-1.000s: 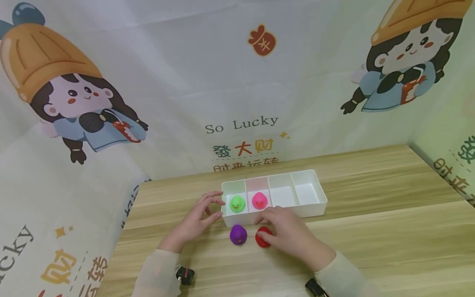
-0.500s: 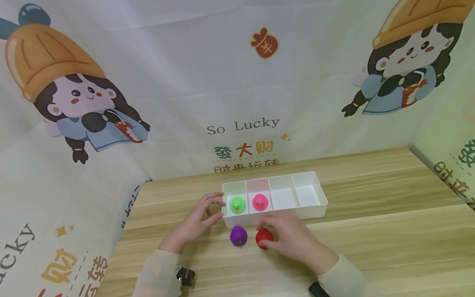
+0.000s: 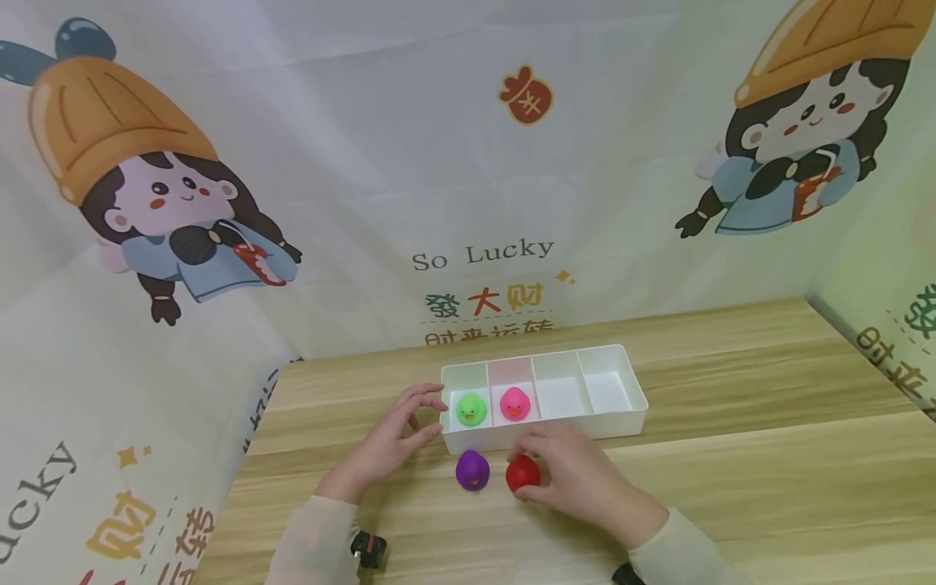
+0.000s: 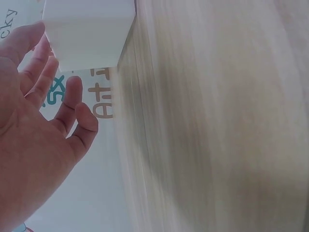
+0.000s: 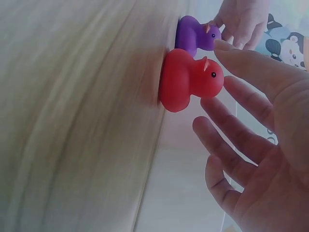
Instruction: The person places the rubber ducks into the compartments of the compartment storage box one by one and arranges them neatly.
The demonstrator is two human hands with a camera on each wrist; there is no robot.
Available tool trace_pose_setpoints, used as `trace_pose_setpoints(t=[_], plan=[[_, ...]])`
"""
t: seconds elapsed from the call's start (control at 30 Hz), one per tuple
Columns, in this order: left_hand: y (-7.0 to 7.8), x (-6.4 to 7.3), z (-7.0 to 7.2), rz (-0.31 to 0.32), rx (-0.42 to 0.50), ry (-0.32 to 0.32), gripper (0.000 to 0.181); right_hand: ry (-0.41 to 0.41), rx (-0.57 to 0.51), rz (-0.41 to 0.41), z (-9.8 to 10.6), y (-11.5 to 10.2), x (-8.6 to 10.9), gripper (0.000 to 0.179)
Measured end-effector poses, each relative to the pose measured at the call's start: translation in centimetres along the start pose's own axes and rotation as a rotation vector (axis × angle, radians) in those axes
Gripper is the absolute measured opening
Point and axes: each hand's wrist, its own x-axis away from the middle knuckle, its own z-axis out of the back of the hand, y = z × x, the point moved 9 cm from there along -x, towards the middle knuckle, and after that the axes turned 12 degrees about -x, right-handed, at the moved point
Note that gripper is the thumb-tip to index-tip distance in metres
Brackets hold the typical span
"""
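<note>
A red rubber duck (image 3: 522, 476) stands upright on the table in front of the box. My right hand (image 3: 585, 479) is around its right side, thumb in front and fingers behind; in the right wrist view the fingers (image 5: 236, 130) are spread by the head of the duck, without a visible firm grip. Left of it stands a purple rubber duck (image 3: 472, 470). My left hand (image 3: 391, 443) rests its loosely bent fingers at the left end of a white four-part box (image 3: 544, 435). A green duck (image 3: 471, 409) sits in its first compartment, a pink duck (image 3: 515, 404) in its second.
The wooden table (image 3: 731, 455) extends to the right of the box. A printed cloth (image 3: 468, 162) hangs behind and at both sides. A black wrist-camera mount (image 3: 369, 550) sits by the left sleeve.
The head view has tilted slightly, so everything sits lower. My right thumb has shifted toward the near edge of the red duck, showing more of it. The ducks and box stay in place.
</note>
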Motion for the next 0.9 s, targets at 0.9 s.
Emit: trace_pose_setpoints(t=[0.9], plan=[[-0.42,0.09,-0.1,0.022,-0.017,-0.005,0.026,0.043,0.079,-0.003,0.04,0.13,0.25,0.035]])
